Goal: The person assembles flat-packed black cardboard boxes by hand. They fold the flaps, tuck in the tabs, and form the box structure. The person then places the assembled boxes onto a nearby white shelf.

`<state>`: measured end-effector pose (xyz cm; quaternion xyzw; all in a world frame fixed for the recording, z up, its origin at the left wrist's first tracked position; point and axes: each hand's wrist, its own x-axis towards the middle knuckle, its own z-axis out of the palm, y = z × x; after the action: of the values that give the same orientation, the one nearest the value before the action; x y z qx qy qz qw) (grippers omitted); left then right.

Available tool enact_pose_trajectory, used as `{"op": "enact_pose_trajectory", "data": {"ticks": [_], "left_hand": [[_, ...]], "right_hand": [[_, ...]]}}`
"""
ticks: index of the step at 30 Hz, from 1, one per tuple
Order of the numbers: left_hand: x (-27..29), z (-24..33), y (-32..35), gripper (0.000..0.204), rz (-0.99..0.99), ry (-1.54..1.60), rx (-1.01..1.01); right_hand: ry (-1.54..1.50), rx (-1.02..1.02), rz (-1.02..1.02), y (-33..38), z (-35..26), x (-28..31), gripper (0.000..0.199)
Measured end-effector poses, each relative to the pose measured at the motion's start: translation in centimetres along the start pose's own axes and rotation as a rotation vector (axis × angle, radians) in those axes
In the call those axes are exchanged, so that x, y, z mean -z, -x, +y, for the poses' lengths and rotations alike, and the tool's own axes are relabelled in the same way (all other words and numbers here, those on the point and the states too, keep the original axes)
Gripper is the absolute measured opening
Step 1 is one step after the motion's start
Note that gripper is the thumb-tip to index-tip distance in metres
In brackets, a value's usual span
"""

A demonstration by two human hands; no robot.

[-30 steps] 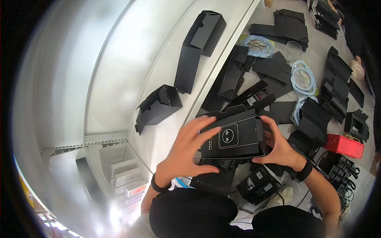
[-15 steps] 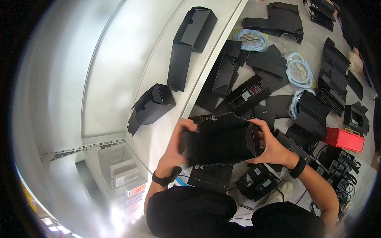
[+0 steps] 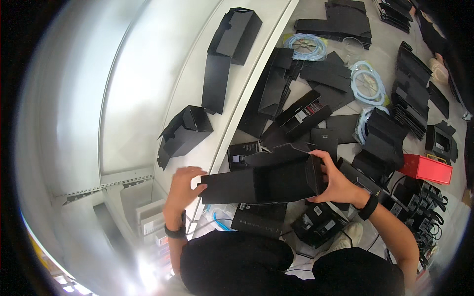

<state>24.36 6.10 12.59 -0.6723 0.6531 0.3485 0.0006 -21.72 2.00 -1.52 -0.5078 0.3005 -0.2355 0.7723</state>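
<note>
At the left, a pale wall panel (image 3: pixel 133 98) rises beside the white shelf (image 3: pixel 242 74), which carries a near box (image 3: pixel 190 133) and a far box (image 3: pixel 237 42), both black with flaps open. A bare strip of shelf runs between them and its straight edge, which slants from far right to near left. By that edge the left hand (image 3: pixel 183 191) is half open, thumb and fingers bent at the left end of the held box (image 3: pixel 259 181); whether it grips I cannot tell. The held box is in the air between the hands, its left end overlapping the shelf's edge in this view. It is long, plain and black: a flat panel reaches left, a dark hollow opens at right, and a shaped flap lines the far side. The right hand (image 3: pixel 338 182) spreads across its right end, thumb near, fingers far, holding it. Farther right, blue rings (image 3: pixel 368 83), a black stack (image 3: pixel 410 96) and a red box (image 3: pixel 427 168) leave patches of pale floor (image 3: pixel 385 42).
</note>
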Motion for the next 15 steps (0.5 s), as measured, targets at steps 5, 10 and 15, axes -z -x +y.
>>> {"op": "enact_pose_trajectory", "data": {"ticks": [5,10,15], "left_hand": [[-4.1,11.7,-3.4,0.147,-0.119,0.011,-0.406],[-9.3,11.7,-7.2,0.14,-0.08,0.044,-0.346],[-12.7,10.8,-7.6,0.084,-0.081,-0.083,-0.583]], "right_hand": [[0.085,0.062,0.039,-0.6,0.8,-0.4,0.115],[0.102,0.055,0.04,-0.5,1.5,-0.4,0.115],[0.202,0.066,0.037,-0.4,3.2,0.2,0.118]]}}
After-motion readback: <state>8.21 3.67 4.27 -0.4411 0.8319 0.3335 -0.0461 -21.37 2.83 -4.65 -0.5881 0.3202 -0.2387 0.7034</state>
